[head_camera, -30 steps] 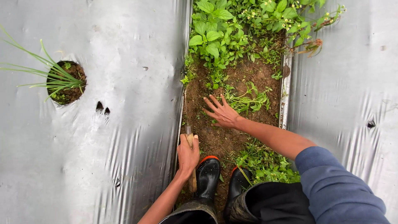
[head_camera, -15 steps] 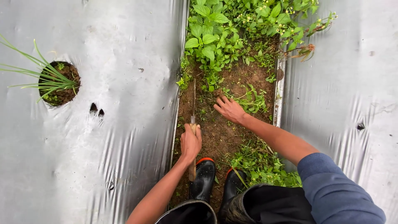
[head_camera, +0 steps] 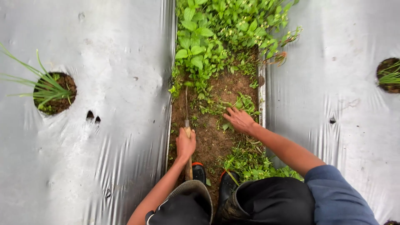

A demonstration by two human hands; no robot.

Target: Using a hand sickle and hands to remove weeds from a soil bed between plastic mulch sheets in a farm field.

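One thin metal blade on a wooden handle sits mid-frame, clenched in my left hand, tip in the brown soil furrow. My right hand lies spread, grasping nothing, on low green weeds. Best to keep the blade shallow, clear of my black rubber boots. Holes in the silver plastic mulch hold grassy seedlings.

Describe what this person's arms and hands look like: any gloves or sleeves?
No gloves: both the left hand and right hand are bare. The right arm has a blue sleeve pushed up above the elbow; the left forearm is bare, with no sleeve visible.
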